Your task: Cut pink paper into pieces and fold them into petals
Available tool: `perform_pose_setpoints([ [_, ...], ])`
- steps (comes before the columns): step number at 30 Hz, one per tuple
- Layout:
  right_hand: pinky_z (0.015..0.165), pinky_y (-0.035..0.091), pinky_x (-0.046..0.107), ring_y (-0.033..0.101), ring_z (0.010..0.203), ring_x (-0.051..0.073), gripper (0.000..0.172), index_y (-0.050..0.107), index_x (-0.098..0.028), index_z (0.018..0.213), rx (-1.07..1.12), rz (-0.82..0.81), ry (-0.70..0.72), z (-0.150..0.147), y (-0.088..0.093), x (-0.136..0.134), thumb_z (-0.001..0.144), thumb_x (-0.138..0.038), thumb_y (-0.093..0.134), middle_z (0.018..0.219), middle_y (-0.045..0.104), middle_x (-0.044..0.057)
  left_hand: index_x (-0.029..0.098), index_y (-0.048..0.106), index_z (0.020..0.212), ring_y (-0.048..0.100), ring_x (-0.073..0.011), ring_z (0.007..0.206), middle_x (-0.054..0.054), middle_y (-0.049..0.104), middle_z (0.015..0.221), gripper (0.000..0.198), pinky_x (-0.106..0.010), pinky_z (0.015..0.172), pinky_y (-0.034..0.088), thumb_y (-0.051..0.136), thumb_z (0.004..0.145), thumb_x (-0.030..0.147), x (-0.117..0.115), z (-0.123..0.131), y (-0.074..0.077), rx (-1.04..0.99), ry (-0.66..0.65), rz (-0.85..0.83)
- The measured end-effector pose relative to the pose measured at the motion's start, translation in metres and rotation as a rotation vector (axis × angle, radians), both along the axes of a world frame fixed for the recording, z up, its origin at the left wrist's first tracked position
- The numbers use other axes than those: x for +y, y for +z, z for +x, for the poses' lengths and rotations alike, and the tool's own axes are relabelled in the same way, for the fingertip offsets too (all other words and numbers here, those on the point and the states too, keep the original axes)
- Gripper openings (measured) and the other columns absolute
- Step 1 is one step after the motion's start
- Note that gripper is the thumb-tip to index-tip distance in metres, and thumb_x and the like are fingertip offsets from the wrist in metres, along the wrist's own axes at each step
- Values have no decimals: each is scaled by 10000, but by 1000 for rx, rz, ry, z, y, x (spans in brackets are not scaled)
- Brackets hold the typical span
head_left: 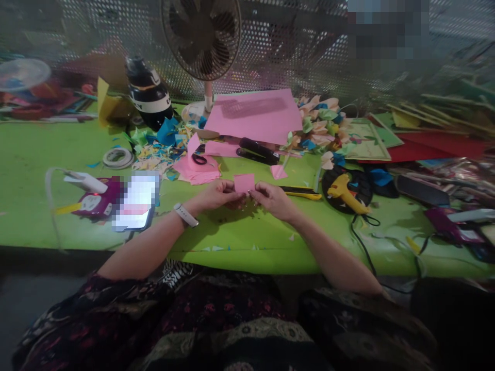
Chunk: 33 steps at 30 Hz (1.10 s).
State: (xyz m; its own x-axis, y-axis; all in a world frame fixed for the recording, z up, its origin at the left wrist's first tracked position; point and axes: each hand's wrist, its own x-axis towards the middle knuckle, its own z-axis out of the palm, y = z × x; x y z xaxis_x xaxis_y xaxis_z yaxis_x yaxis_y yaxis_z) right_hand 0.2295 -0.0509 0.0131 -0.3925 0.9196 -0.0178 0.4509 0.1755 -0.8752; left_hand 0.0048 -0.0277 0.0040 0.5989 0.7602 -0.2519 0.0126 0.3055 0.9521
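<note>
A small pink paper square [244,182] stands between both hands, just above the green table [34,154]. My left hand [217,195] pinches its lower left edge, fingers closed. My right hand [270,198] pinches its lower right edge, fingers closed too. A white watch sits on my left wrist. A stack of cut pink squares [195,170] lies just beyond the hands, and a large pink sheet [255,116] lies farther back.
A phone [136,202] and a plugged charger lie at the left. Tape roll [118,157], scissors [199,158], black stapler [257,151], yellow cutter [301,191] and yellow glue gun [346,193] surround the hands. A fan [201,36], a helmet and folded paper flowers [320,126] stand behind.
</note>
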Motion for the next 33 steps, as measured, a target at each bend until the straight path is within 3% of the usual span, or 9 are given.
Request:
perform_pose_setpoints([
  [4, 609, 483, 316, 570, 630, 145, 463, 531, -226, 806, 94, -3, -46, 10, 7, 9, 896, -670, 625, 773, 614, 15, 125, 703, 867, 758, -137, 719, -71, 798, 840, 186, -286, 755, 626, 822, 866, 267, 7, -7, 4, 21, 80, -10],
  [9, 595, 489, 308, 568, 615, 135, 498, 554, -217, 807, 97, -28, -49, 8, 6, 7, 886, -705, 617, 769, 635, 19, 149, 689, 1032, 778, -168, 862, -76, 799, 982, 277, -285, 751, 623, 810, 880, 347, 5, -3, 9, -45, 217, 28],
  [16, 579, 472, 298, 609, 639, 158, 266, 578, -210, 869, -39, -50, 48, -4, 7, -3, 972, -454, 556, 753, 654, 17, 153, 666, 712, 668, -102, 641, -12, 696, 678, 299, -233, 679, 577, 829, 850, 362, -3, 6, 5, 54, 259, 235],
  [19, 679, 493, 337, 634, 706, 183, 175, 627, -208, 889, -209, 67, 63, 13, 17, 3, 973, -318, 519, 815, 694, 49, 156, 668, 712, 645, -91, 617, -16, 704, 678, 290, -220, 659, 558, 833, 848, 351, 1, 5, 4, 64, 301, 221],
  [22, 749, 484, 388, 645, 809, 246, 172, 660, -209, 877, -503, 228, 6, 47, 27, 10, 944, -281, 519, 893, 720, 100, 155, 642, 690, 632, -83, 592, -6, 688, 656, 310, -216, 651, 553, 841, 845, 334, 5, 2, 7, 49, 360, 139],
  [24, 829, 480, 413, 650, 961, 296, 158, 679, -209, 983, -678, 333, -2, 72, 31, 14, 861, -262, 594, 1029, 723, 119, 155, 627, 691, 657, -94, 610, -3, 686, 664, 316, -229, 656, 565, 845, 844, 324, 7, 0, 9, 31, 363, 65],
  [25, 848, 476, 416, 643, 1014, 317, 236, 678, -208, 1028, -759, 351, 1, 82, 31, 15, 800, -248, 635, 1069, 717, 123, 156, 620, 696, 674, -102, 625, -3, 688, 674, 317, -235, 657, 572, 847, 843, 321, 8, -1, 9, 20, 357, 32],
  [29, 754, 449, 377, 638, 920, 303, 232, 660, -203, 942, -981, 265, 12, 94, 25, 22, 713, -190, 627, 965, 695, 116, 157, 602, 714, 725, -120, 681, 9, 679, 694, 332, -217, 631, 573, 858, 833, 330, 10, -2, 7, -36, 346, -30],
  [33, 692, 418, 345, 606, 822, 262, 201, 606, -219, 859, -909, 265, 59, 85, 20, 28, 661, -188, 626, 880, 670, 83, 161, 582, 713, 728, -114, 683, 21, 662, 711, 348, -199, 608, 571, 865, 822, 332, 12, -4, 5, -94, 332, -35],
])
